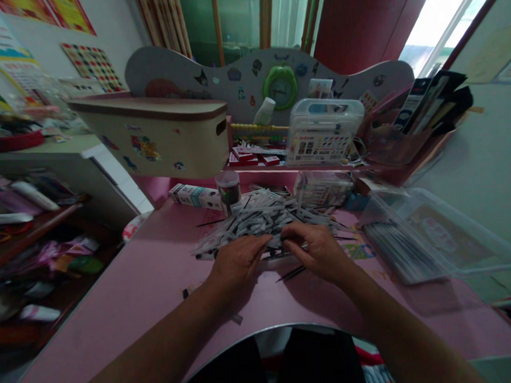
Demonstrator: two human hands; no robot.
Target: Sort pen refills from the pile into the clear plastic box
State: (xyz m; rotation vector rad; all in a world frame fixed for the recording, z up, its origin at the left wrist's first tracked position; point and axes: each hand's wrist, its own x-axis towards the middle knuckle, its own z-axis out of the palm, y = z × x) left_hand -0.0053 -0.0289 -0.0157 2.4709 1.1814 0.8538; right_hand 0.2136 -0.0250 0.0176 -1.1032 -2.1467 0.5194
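Note:
A heap of thin white and grey sticks with dark ends, looking like pens or pen parts (260, 211), lies on the pink desk (157, 276). At the heap's near edge, my left hand (237, 262) has its fingers pressed together, pointing right. My right hand (313, 247) faces it across a small gap, thumb and fingers pinched near a small dark piece. What either hand grips is too small or hidden to name. Below the right hand lie thin black sticks (293, 273).
An open clear plastic box (467, 232) holding grey sticks (406, 252) stands at the right. Behind the heap are a clear cup (228, 190), a long white carton (196, 196) and a clear case (324, 188). A cream bin (162, 139) sits on the shelf above.

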